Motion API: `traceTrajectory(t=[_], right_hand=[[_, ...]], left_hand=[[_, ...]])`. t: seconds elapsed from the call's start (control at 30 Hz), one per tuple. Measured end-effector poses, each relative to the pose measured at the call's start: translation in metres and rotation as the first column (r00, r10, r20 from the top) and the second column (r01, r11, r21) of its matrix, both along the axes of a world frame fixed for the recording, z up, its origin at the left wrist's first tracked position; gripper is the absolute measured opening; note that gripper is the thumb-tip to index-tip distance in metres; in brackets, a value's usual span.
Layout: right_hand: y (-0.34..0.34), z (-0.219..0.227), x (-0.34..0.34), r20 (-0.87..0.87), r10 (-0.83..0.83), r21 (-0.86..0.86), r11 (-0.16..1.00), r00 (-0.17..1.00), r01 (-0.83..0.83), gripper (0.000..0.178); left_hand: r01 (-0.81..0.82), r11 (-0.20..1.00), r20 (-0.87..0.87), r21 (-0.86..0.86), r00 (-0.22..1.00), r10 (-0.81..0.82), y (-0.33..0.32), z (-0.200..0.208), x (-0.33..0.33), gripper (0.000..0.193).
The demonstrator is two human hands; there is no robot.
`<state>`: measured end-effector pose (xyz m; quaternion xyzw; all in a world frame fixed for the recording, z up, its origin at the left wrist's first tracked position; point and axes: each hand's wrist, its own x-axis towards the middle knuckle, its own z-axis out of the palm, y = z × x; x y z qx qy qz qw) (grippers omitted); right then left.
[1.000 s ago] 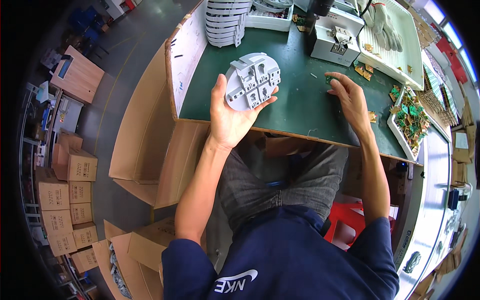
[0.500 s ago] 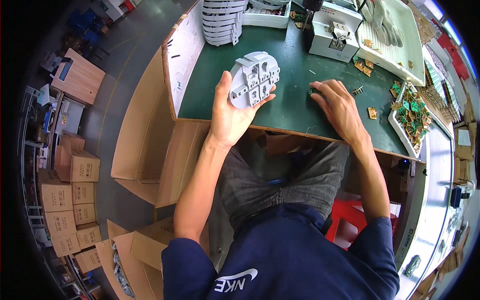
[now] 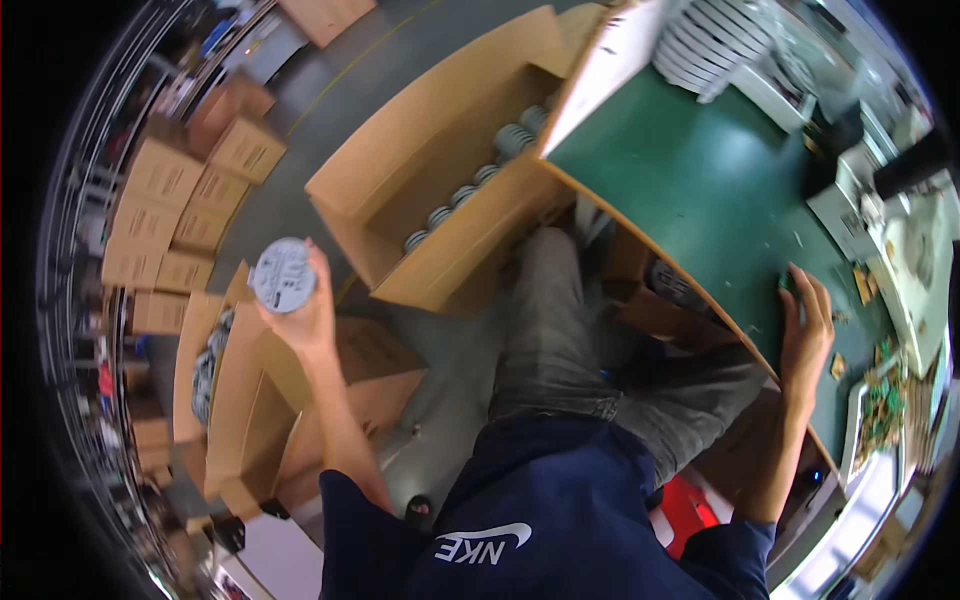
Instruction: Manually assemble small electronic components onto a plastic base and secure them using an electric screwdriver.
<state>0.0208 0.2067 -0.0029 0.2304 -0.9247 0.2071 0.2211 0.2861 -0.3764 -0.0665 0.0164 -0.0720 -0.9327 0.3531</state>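
Out to the left, over the cartons, my left hand (image 3: 310, 318) is closed around the edge of a round grey plastic housing (image 3: 283, 275). Its flat face with small markings is turned up. Far to the right, my right hand (image 3: 808, 325) rests on the green worktable (image 3: 665, 190) with fingers bent. At its fingertips is a small dark green piece (image 3: 783, 284), too small to make out its kind. Several tan and green small boards (image 3: 838, 366) lie beside that hand.
A long open carton (image 3: 400, 160) holds rows of round grey parts (image 3: 462, 196). Another open carton (image 3: 240, 400) at the left has grey parts (image 3: 207, 370) in it. Stacked grey parts (image 3: 715, 45), a white machine (image 3: 845, 220) and a tray of boards (image 3: 880, 410) stand on the table.
My left hand has carried the grey housing from above the table leftward over the cartons, and its flat face now shows. The view has turned left. My right hand stays on the table.
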Motion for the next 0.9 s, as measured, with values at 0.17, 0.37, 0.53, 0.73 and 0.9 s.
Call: traceTrajectory(t=[0.17, 0.37, 0.53, 0.73, 0.9], right_hand=[[-0.011, -0.001, -0.002, 0.026, 0.056, -0.027, 0.998, 0.998, -0.055, 0.033], [-0.003, 0.004, -0.003, 0.03, -0.037, -0.01, 0.999, 0.999, 0.037, 0.03], [-0.012, 0.014, 0.006, 0.026, -0.076, -0.032, 0.996, 0.997, 0.077, 0.031], [-0.006, 0.01, 0.004, 0.003, -0.038, -0.123, 0.992, 0.999, 0.038, 0.031], [-0.008, 0.017, 0.006, 0.037, 0.011, -0.162, 0.987, 0.999, -0.005, 0.033]], left_hand=[[-0.745, 0.631, 0.338, -0.216, 0.549, 0.764, -0.161, -0.068, 0.256, 0.075], [-0.857, 0.374, 0.644, -0.354, 0.067, 0.762, -0.186, -0.084, 0.281, 0.075], [-0.627, 0.732, 0.589, -0.268, 0.494, 0.639, -0.127, -0.026, 0.054, 0.062], [0.104, -0.166, 0.05, -0.981, 0.952, 0.301, 0.119, 0.218, -0.265, 0.05], [0.148, -0.825, 0.029, -0.546, 0.987, 0.158, 0.227, 0.276, -0.443, 0.101]])
